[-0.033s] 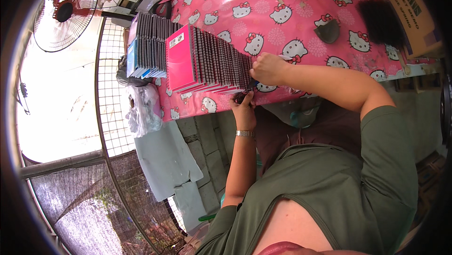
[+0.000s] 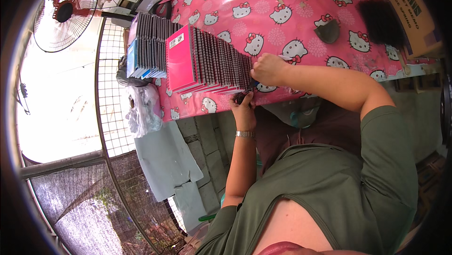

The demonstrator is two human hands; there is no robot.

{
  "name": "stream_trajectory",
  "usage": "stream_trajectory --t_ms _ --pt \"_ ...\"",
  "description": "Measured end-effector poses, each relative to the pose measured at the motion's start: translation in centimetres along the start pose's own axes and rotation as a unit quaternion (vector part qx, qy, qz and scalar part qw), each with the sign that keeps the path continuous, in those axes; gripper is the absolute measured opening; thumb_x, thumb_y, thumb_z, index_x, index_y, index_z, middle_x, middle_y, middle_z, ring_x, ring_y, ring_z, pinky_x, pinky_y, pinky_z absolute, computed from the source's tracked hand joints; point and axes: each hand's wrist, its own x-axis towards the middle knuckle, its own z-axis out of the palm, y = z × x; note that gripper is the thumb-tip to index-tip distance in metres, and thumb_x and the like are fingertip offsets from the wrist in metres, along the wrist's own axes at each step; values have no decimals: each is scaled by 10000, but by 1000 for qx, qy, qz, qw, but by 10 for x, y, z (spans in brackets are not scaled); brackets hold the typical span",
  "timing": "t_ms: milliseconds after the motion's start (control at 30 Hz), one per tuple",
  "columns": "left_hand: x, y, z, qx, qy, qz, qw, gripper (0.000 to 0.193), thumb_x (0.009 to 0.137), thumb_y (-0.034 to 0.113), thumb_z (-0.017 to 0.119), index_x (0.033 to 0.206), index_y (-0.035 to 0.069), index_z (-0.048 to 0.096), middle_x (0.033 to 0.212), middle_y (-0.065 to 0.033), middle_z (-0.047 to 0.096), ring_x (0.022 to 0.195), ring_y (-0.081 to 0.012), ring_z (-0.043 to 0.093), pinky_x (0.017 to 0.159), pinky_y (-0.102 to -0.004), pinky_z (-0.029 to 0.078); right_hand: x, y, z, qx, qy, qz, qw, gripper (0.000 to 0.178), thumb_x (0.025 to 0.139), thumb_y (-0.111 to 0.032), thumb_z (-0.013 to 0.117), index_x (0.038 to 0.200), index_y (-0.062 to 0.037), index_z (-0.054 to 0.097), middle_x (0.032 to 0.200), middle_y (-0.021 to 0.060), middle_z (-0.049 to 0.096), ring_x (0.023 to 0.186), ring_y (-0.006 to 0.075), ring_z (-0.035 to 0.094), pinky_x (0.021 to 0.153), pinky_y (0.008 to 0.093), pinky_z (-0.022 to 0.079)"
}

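Observation:
A long row of spiral-bound notebooks with pink covers point(image 2: 180, 64) stands on the table, dark coils facing up and toward me. At the row's near right end is my left hand point(image 2: 244, 113), its fingers curled about a small dark thing point(image 2: 240, 98) too unclear to name. Just above it my right hand point(image 2: 270, 69) is closed against the end of the row. A dark bit shows below its fingers, but what it grips is hidden. Behind the pink row stand more spiral notebooks with blue covers point(image 2: 134, 57).
The pink patterned tablecloth point(image 2: 226, 14) covers the table. A dark curved piece point(image 2: 327, 32) lies on it, with a black brush point(image 2: 380, 23) and a cardboard box point(image 2: 414, 14) at the right. White plastic bags point(image 2: 142, 109) hang at the left edge, near a fan point(image 2: 65, 12).

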Motion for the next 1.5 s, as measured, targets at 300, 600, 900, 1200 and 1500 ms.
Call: stream_trajectory --t_ms 300,600,900,1200,1500 --pt "-6 -1 8 -6 15 3 1000 365 821 -30 705 1029 89 430 760 -20 581 590 -115 539 536 -255 413 -7 12 18 -62 229 -54 970 168 815 -182 578 750 -83 697 780 73 708 766 235 696 716 373 530" --pt "0 -7 -2 32 9 23 999 326 818 -10 714 992 95 458 744 -8 577 585 -105 533 536 -247 413 -1 2 12 4 -1 -3 1000 170 817 -161 582 772 -89 729 784 76 727 756 233 714 668 368 547" --pt "-4 -1 1 -12 5 19 1000 354 812 -12 727 1010 92 453 781 -16 591 610 -109 545 550 -253 424 -13 12 24 -43 115 -11 992 189 865 -198 551 894 -90 703 906 71 689 947 242 671 932 405 494" --pt "4 -11 4 66 21 16 997 348 813 -21 709 1002 97 441 743 -12 569 598 -112 542 526 -248 417 2 2 28 -7 -9 8 1000 164 843 -182 565 793 -114 706 784 38 710 777 244 689 805 425 533" --pt "5 -17 0 114 55 48 991 349 803 -22 723 994 86 452 721 -14 578 559 -109 536 488 -241 415 -10 11 37 -58 179 -22 982 171 823 -176 577 772 -87 714 796 73 721 829 247 714 747 390 544"
